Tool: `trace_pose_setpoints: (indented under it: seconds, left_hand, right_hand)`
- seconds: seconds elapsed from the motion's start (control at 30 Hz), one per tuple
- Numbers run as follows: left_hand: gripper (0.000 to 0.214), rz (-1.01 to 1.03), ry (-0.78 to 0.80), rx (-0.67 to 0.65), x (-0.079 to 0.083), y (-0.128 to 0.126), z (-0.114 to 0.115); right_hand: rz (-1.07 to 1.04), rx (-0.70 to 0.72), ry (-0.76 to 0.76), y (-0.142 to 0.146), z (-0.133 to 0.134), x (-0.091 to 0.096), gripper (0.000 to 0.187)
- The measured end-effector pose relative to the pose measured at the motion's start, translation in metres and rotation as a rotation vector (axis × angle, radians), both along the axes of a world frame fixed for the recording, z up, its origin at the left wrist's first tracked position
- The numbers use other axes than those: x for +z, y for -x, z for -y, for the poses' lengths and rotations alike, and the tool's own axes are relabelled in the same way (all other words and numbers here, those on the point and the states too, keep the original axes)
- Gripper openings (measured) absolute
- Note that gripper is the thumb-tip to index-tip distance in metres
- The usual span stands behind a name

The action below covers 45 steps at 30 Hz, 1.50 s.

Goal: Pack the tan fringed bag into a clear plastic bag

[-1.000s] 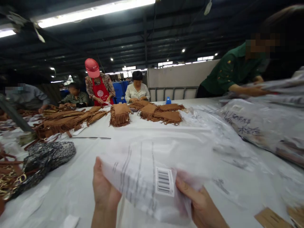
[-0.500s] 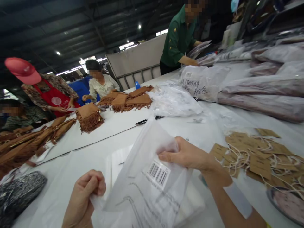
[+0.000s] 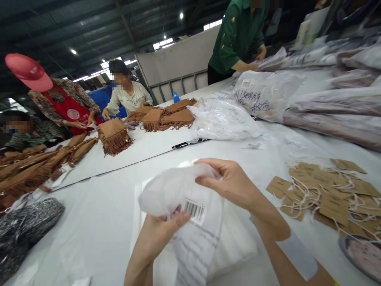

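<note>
Both my hands hold one clear plastic bag (image 3: 175,190) with a barcode label (image 3: 194,211) and printed lines. My left hand (image 3: 160,232) pinches its lower part from below, thumb next to the label. My right hand (image 3: 230,184) grips the bag's upper edge, fingers closed on the film. The bag hangs over a flat stack of more such bags (image 3: 235,246) on the white table (image 3: 98,214).
Brown paper tags with white strings (image 3: 324,194) lie at right. Brown fringed bags (image 3: 114,135) and straps (image 3: 32,167) sit at left and behind, a patterned bag (image 3: 24,226) at far left. Filled plastic bags (image 3: 262,99) pile at right. Several other people work across the table.
My left hand has moved right and up to the bag's barcode. The bag, held out flat before, is now bunched between both hands. The view has tilted slightly.
</note>
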<state>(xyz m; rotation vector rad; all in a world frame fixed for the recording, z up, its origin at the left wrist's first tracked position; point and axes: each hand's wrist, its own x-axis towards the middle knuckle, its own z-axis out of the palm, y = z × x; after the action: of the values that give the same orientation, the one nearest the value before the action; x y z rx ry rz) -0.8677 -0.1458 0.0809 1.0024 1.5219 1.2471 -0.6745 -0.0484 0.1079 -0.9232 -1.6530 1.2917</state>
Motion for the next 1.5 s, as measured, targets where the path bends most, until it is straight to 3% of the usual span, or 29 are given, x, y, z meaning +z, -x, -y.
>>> trace_pose_setpoints:
  seconds: [0.07,0.13,0.2,0.3,0.43,0.53,0.83,1.5]
  left_hand:
    - [0.058,0.039,-0.08,0.206,0.004,0.008,0.003]
    - [0.054,0.095,-0.141,0.336,0.013,0.014,0.009]
    - [0.053,0.143,-0.16,0.39,0.021,0.015,0.014]
    - [0.052,0.13,-0.159,0.386,0.027,0.009,0.017]
    - [0.04,0.006,-0.112,0.436,0.023,0.005,0.018]
    - [0.038,0.022,-0.09,0.495,0.018,0.007,0.019]
    - [0.043,0.184,-0.189,0.425,0.012,0.011,0.012]
    - [0.062,0.146,-0.246,0.428,0.02,0.016,0.009]
  right_hand:
    - [-0.095,-0.318,-0.074,0.004,-0.003,-0.004,0.043]
    - [-0.168,-0.422,-0.011,0.01,-0.003,-0.007,0.055]
    - [-0.229,-0.297,0.157,0.019,0.002,-0.008,0.065]
    - [-0.34,0.012,0.379,0.035,0.022,-0.002,0.072]
    - [-0.431,0.312,0.486,0.05,0.043,0.009,0.067]
    - [-0.404,0.282,0.522,0.052,0.043,0.007,0.056]
    - [-0.366,0.231,0.541,0.052,0.039,-0.004,0.059]
    - [-0.405,0.235,0.553,0.059,0.036,-0.011,0.049]
